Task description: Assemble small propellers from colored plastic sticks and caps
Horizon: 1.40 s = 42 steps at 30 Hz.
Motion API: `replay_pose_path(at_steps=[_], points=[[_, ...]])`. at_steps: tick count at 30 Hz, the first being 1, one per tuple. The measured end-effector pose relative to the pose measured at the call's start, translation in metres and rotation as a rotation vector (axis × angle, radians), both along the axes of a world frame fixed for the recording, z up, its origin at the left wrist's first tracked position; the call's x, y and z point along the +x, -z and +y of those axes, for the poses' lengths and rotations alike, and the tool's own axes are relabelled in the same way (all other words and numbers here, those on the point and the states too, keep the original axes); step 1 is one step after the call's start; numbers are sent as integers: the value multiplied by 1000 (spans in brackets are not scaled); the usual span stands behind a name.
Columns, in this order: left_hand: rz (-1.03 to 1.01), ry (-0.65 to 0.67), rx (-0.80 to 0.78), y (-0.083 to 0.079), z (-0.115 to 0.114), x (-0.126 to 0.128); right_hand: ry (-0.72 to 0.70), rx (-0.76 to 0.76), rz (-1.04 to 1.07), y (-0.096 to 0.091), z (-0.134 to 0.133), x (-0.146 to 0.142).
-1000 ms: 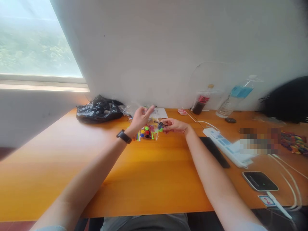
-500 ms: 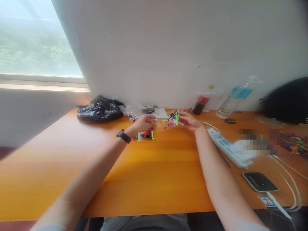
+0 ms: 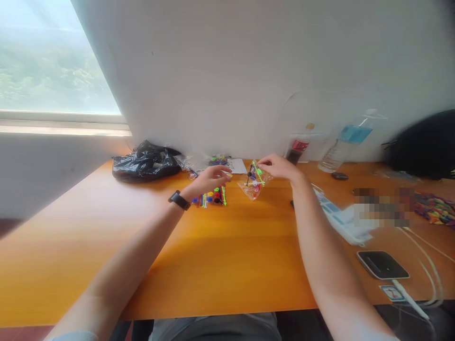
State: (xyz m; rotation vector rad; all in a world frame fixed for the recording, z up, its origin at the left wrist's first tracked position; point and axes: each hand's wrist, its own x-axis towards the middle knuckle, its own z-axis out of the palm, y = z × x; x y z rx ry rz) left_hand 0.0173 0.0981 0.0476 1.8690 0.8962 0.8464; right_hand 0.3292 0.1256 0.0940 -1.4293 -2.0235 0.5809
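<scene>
From the fingers of my right hand (image 3: 275,166), closed on its top, hangs a clear plastic bag (image 3: 251,193). Bright toy parts (image 3: 259,172) show in it, green, black, blue and red. My left hand (image 3: 209,181), with a dark band on the wrist, is held above the table to the left of the bag. Its fingers are stretched out and apart. A small yellow spot shows by its fingertips; I cannot tell whether they touch it. Just below that hand lies a row of small coloured plastic pieces (image 3: 217,199) on the wooden table (image 3: 227,255).
A black plastic bag (image 3: 145,163) lies at the back left. White paper (image 3: 237,166) and more coloured parts (image 3: 218,160) are by the wall. Two bottles, one of dark drink (image 3: 295,152) and one clear (image 3: 330,158), stand back right. A power strip (image 3: 337,215) and cables (image 3: 426,265) lie right.
The clear bag has gone from stretched sideways between the hands to hanging from my right hand. My left hand has moved slightly left and its fingers have straightened.
</scene>
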Motion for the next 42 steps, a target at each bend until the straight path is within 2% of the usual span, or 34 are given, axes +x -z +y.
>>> replay_pose_path(at_steps=[5, 11, 15, 27, 30, 33, 37, 40, 42], points=[[-4, 17, 43, -2, -1, 1, 99, 138, -230, -15, -15, -19], [33, 1, 83, -7, -5, 2, 180, 180, -236, -23, -26, -26], [48, -5, 100, -5, -4, 0, 110, 212, -165, -24, -27, -27], [86, -34, 169, -6, -2, 0, 38, 395, -1, -28, -29, -35], [44, -62, 196, -1, -2, 4, -3, 363, 26, -24, -27, -40], [-27, -87, 226, 6, -7, 15, -105, 264, 105, -23, -29, -46], [1, -91, 284, 12, -14, 27, -179, 213, 170, -27, -35, -56], [24, -120, 313, 10, -14, 27, -135, 348, 209, -30, -36, -58], [27, -163, 316, 7, -11, 22, -39, 501, 262, -31, -33, -55]])
